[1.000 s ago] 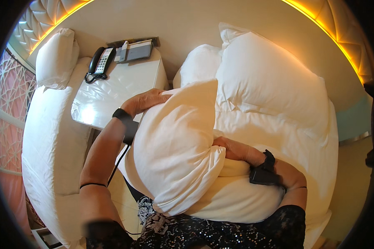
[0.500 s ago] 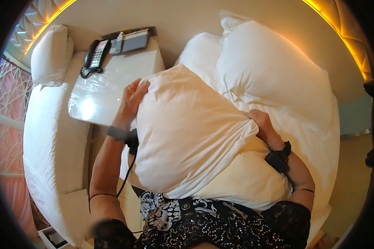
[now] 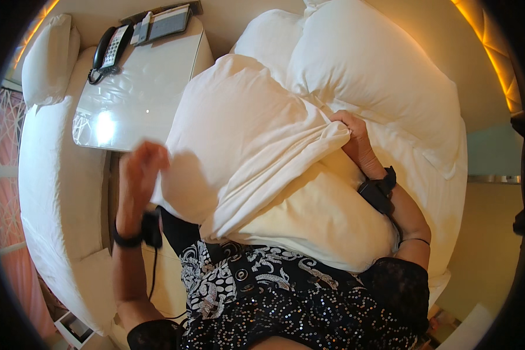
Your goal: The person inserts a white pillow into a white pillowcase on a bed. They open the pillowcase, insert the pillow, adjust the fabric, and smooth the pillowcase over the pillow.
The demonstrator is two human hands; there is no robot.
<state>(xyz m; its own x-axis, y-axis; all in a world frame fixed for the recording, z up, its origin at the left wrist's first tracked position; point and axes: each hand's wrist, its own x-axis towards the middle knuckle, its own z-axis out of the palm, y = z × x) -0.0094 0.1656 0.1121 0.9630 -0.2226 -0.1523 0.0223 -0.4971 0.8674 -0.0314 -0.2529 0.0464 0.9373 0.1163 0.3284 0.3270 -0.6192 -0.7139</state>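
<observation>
A white pillowcase (image 3: 233, 122) covers most of a cream pillow (image 3: 315, 204) that leans against my body. Its bunched open edge runs slantwise across the pillow, whose lower right end is bare. My right hand (image 3: 356, 137) is closed on that edge at the right side, with the pillow's bare end beside my wrist. My left hand (image 3: 140, 175) hangs in the air off the case's left side, slightly blurred, its fingers loosely bent and apart from the cloth.
Large white pillows (image 3: 373, 81) lie on the white bed (image 3: 431, 204) ahead and to the right. A glossy bedside table (image 3: 151, 87) at the far left holds a black telephone (image 3: 112, 49) and a grey folder (image 3: 168, 24). Another white bed (image 3: 58, 192) stands along the left.
My left hand has let go of the pillowcase's far left corner and come down toward me. My right hand still grips the edge. The view has shifted a little.
</observation>
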